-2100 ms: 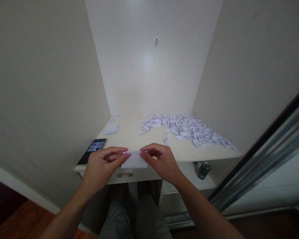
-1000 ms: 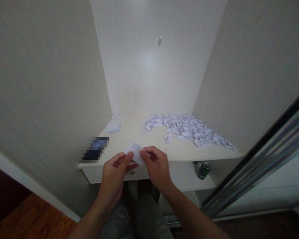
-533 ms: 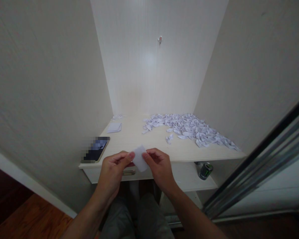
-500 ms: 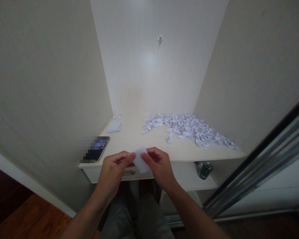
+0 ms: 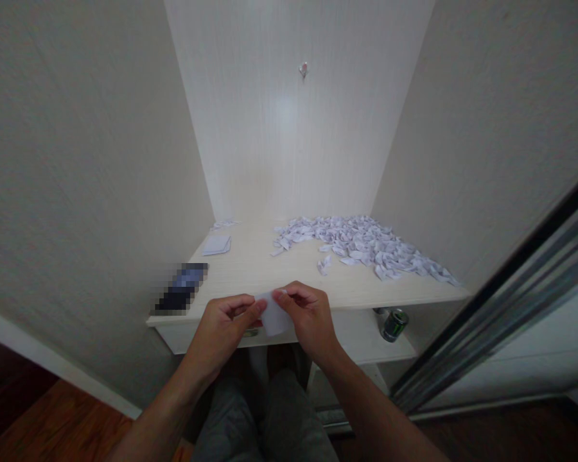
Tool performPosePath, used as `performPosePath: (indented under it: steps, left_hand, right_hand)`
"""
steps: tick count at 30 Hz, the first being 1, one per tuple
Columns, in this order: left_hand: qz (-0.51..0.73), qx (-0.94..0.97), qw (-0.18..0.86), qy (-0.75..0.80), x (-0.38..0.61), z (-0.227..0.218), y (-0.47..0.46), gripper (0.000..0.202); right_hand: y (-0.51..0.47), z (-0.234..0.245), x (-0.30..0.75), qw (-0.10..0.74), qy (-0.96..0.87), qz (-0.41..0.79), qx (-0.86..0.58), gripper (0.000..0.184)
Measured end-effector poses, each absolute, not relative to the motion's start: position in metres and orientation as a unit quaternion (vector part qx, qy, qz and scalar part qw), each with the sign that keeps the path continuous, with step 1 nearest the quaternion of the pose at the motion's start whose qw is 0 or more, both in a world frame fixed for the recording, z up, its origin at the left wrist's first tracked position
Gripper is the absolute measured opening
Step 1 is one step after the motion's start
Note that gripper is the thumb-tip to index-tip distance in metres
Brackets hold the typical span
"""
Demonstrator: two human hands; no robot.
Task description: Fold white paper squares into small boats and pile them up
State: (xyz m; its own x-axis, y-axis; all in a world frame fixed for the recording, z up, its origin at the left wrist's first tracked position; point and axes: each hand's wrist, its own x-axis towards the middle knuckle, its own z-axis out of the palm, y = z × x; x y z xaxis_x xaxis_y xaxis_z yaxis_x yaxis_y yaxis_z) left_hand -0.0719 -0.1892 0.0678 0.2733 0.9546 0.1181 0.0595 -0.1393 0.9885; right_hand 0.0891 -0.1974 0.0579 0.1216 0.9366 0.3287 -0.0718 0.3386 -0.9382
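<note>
A small white piece of paper (image 5: pixel 275 317) is held up between my two hands, just in front of the shelf's front edge. My left hand (image 5: pixel 228 324) pinches its left side between thumb and fingers. On the upper right, my right hand (image 5: pixel 308 314) grips it the same way, thumb on the near face. Beyond, a heap of folded white paper pieces (image 5: pixel 361 244) spreads over the back and right of the shelf. One folded piece (image 5: pixel 324 264) lies apart, nearer to me. A short stack of flat paper squares (image 5: pixel 216 244) rests at the left.
A phone with a blurred-out screen (image 5: pixel 183 289) lies at the left edge of the white shelf (image 5: pixel 250 273). Below, on a lower board, stands a dark drink can (image 5: pixel 394 325). Cabinet walls enclose both sides, with a metal door track (image 5: pixel 501 282) at the right.
The paper has turned a little in my fingers and hangs more upright. My left hand's grip has shifted slightly along its edge. The view has moved a little.
</note>
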Motion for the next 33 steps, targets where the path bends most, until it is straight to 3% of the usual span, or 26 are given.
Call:
performPosePath:
  steps: [13, 22, 26, 29, 33]
  left_hand:
    - [0.406, 0.658, 0.441, 0.457, -0.065, 0.040, -0.194, 0.041]
    - [0.377, 0.686, 0.440, 0.439, -0.059, 0.031, -0.200, 0.039]
    - [0.419, 0.693, 0.436, 0.392, -0.066, 0.022, -0.199, 0.028]
    - [0.436, 0.753, 0.360, 0.337, -0.074, 0.020, -0.194, 0.044]
    - [0.439, 0.826, 0.200, 0.291, -0.082, 0.027, -0.186, 0.030]
  right_hand:
    - [-0.193, 0.050, 0.092, 0.644, -0.466, 0.423, -0.435, 0.027]
    - [-0.188, 0.039, 0.093, 0.668, -0.382, 0.465, -0.438, 0.026]
    - [-0.186, 0.040, 0.095, 0.673, -0.339, 0.488, -0.441, 0.029]
    - [-0.187, 0.042, 0.095, 0.656, -0.308, 0.531, -0.439, 0.029]
    - [-0.190, 0.041, 0.091, 0.634, -0.293, 0.560, -0.446, 0.028]
